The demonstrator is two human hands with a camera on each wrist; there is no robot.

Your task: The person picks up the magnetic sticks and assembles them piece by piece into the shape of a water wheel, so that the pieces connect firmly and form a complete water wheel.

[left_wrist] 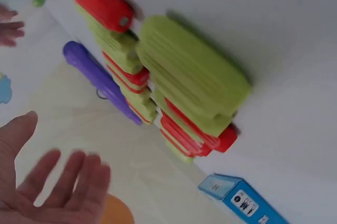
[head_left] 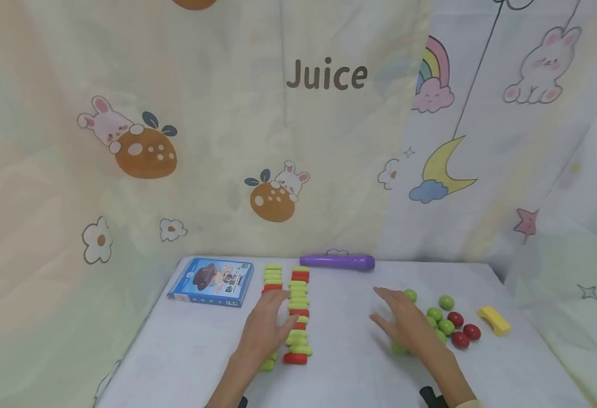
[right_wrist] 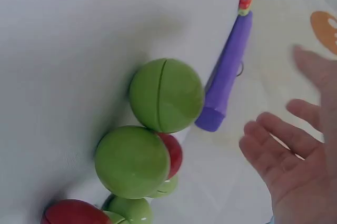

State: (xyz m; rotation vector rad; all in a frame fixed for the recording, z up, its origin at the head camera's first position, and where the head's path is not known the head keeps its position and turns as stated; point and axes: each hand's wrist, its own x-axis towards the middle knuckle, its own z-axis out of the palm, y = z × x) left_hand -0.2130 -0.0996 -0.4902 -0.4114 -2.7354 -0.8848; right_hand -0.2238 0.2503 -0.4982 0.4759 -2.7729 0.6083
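Note:
My left hand (head_left: pixel 264 324) hovers over two rows of small ridged clips or blocks, its fingers spread and nothing held. The right row (head_left: pixel 298 338) mixes light green and red pieces; the left row (head_left: pixel 273 276) is partly covered by the hand. Up close, a green ridged piece (left_wrist: pixel 192 71) and a red one (left_wrist: pixel 102 4) show in the left wrist view. Beside a cluster of green balls (head_left: pixel 446 327) and red balls (head_left: pixel 460 340), my right hand (head_left: pixel 403 320) is held with fingers apart and holds nothing. It hides some green balls. Seams run round the balls, as on a green ball (right_wrist: pixel 166 95).
A purple baton-like stick (head_left: pixel 336 262) lies along the table's back edge. A blue picture box (head_left: pixel 214 281) sits at the back left. Right of the balls is a yellow arched block (head_left: pixel 494 321). Printed cloth (head_left: pixel 329 141) hangs behind the white table (head_left: pixel 344 362).

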